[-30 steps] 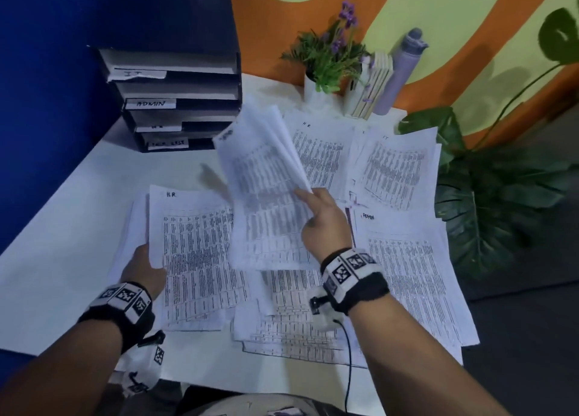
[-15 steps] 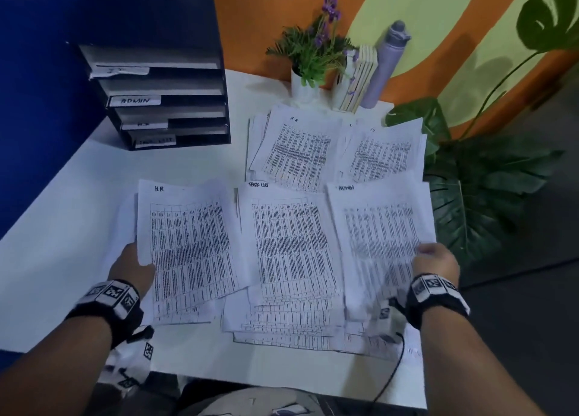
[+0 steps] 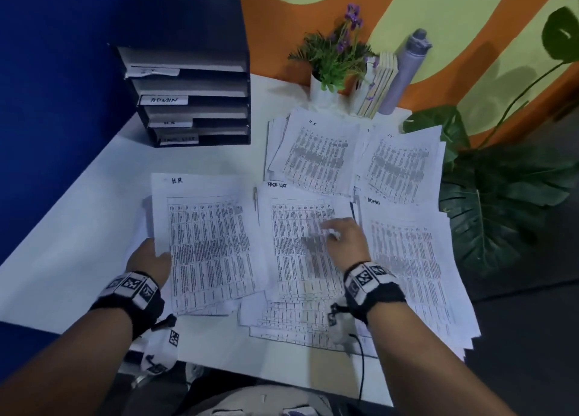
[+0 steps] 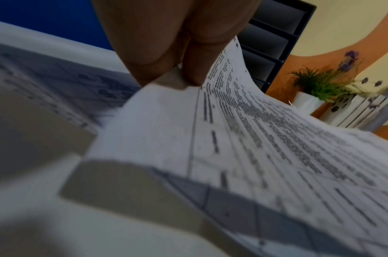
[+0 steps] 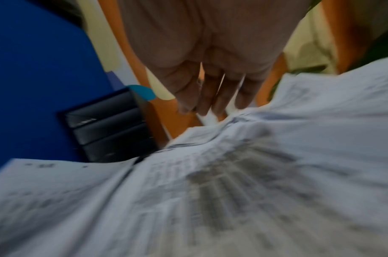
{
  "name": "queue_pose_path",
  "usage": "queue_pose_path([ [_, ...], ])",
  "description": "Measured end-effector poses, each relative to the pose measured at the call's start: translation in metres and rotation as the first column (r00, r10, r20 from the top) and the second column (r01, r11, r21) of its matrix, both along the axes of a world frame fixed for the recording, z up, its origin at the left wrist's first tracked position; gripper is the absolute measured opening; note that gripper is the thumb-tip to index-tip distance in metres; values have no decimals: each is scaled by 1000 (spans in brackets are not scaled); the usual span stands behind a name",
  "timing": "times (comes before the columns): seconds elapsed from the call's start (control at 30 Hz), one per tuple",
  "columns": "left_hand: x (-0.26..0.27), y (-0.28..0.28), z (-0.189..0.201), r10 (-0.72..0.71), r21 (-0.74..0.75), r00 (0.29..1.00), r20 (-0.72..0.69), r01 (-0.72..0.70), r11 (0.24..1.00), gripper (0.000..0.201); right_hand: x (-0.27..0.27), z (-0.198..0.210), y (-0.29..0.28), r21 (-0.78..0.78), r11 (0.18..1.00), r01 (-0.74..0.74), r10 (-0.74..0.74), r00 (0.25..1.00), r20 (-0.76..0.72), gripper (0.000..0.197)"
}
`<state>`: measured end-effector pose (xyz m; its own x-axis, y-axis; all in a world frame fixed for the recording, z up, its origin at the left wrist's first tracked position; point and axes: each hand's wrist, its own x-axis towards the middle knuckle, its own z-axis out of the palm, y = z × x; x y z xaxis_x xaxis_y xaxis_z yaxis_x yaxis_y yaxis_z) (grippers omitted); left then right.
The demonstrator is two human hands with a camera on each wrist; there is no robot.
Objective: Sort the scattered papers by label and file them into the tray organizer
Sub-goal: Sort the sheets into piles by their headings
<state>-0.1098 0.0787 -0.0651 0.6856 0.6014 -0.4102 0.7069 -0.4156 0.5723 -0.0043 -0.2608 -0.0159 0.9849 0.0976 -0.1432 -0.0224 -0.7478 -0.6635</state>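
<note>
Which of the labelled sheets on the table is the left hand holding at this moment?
The near HR sheet. The left hand pinches its left edge, lifting it. The Task List sheet, ADMIN sheet, IT sheet and far HR sheet lie unheld.

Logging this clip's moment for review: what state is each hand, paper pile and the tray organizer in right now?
left hand: grips the H.R. sheet's left edge
H.R. sheet: held, edge lifted off the table
right hand: fingers extended over the task list pile; contact unclear
task list pile: flat, fanned
ADMIN pile: flat, untouched
far H.R. pile: flat
IT pile: flat
tray organizer: upright, trays labelled
</note>
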Motion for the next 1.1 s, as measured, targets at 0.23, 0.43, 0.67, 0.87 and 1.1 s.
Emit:
queue_pose_path([
  [0.23, -20, -7, 7, -64, -182, 990, 127, 87, 979, 34, -14, -4, 88, 294, 956, 4, 138, 878, -459, 71],
  [0.43, -21, 14, 0, -88, 96, 996, 32, 84, 992, 49, -19, -25, 99, 59, 991, 117, -81, 904, -420, 57],
  [0.67, -22, 41, -12, -80, 229, 961, -266, 144, 963, 97, -16, -43, 98, -24, 981, 193, -190, 925, -329, 36],
  [0.87, -20, 46, -12, -75, 216, 977, -201, 118, 969, 101, 24, -3, 96, 216, 935, 283, -282, 959, -35, 26],
  [1.1, -23, 57, -21, -40, 138, 999, 17, 38, 990, 62, 114, 25, 63, 79, 931, 355, -353, 935, -48, 41],
])
